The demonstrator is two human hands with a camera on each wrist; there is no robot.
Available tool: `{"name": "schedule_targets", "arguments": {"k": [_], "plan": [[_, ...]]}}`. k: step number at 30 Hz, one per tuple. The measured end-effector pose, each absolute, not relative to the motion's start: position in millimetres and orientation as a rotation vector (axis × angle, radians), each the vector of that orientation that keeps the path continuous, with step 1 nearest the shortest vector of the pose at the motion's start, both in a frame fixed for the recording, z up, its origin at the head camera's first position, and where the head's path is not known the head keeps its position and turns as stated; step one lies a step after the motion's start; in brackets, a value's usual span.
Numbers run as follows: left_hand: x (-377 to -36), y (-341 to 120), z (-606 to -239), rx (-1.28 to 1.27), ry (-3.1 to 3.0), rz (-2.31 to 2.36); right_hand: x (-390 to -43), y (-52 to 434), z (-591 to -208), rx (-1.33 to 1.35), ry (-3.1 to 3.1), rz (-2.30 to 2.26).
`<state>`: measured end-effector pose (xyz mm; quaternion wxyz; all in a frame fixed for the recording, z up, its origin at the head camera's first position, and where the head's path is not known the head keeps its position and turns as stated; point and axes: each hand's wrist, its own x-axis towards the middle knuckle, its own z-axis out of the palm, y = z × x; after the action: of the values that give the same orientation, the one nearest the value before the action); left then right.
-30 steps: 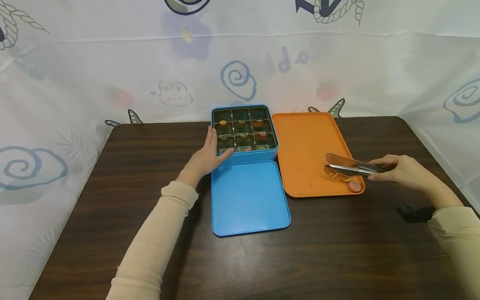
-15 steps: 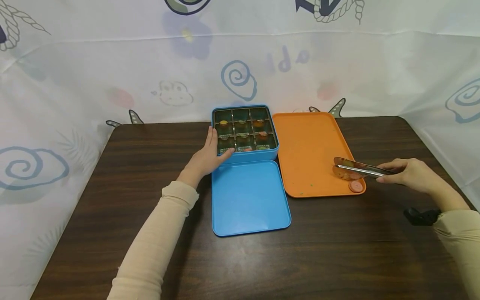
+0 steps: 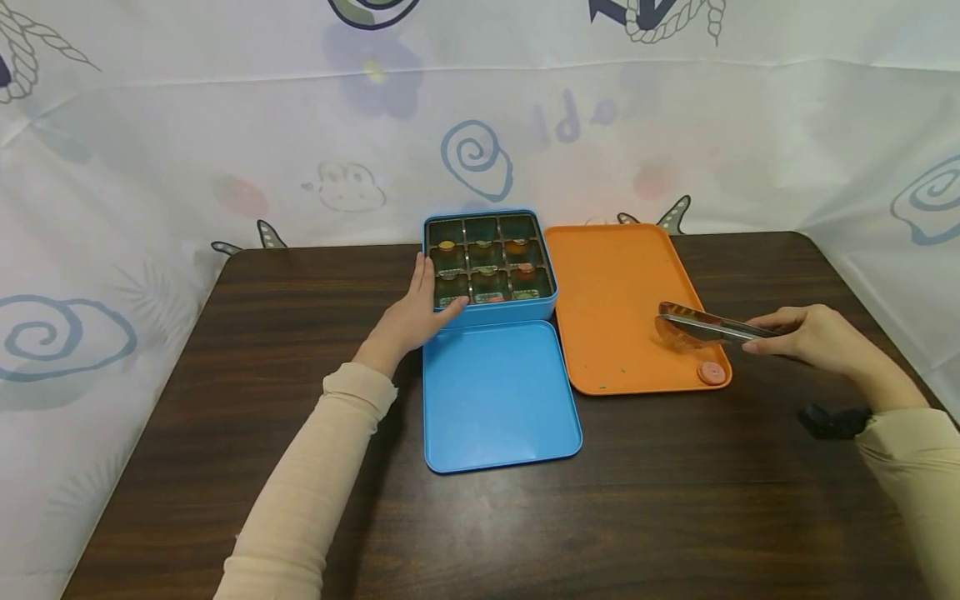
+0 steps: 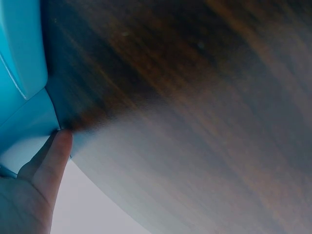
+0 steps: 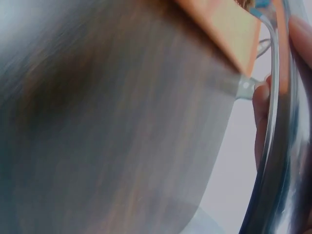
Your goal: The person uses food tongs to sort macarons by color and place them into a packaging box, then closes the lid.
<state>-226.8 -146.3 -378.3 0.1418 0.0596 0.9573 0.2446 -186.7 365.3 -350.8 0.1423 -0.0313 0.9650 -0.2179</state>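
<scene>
My left hand point(image 3: 405, 322) rests against the left side of a blue box point(image 3: 495, 315), fingers straight and thumb across its front corner. The box has a dark inner grid of compartments, several with small coloured pieces inside. In my right hand point(image 3: 813, 337) I grip metal tongs point(image 3: 723, 330), also large in the right wrist view. Their tips are close together over the lower right of an orange tray point(image 3: 611, 283); I cannot tell whether they hold anything. A round pink piece point(image 3: 712, 373) lies in the tray's near right corner.
A blue flat lid point(image 3: 498, 400) lies in front of the box, beside the tray. Small green specks dot the tray. All of it stands on a dark wooden table point(image 3: 637, 500); behind hangs a white printed cloth point(image 3: 262, 108).
The tongs went right, then back left and slightly up, and their tips closed together. A yellowish bit beside the pink piece is no longer visible on the tray. The left hand stayed still.
</scene>
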Motion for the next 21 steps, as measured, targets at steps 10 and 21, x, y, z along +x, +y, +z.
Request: {"name": "schedule_targets", "arguments": {"k": [10, 21], "plan": [[-227.3, -146.6, -380.3, 0.172, 2.765, 0.703, -205.7, 322.3, -331.8, -0.022, 2.738, -0.809], [-228.9, -146.9, -381.0, 0.170, 2.755, 0.709, -229.4, 250.7, -302.9, -0.056, 2.661, -1.054]]}}
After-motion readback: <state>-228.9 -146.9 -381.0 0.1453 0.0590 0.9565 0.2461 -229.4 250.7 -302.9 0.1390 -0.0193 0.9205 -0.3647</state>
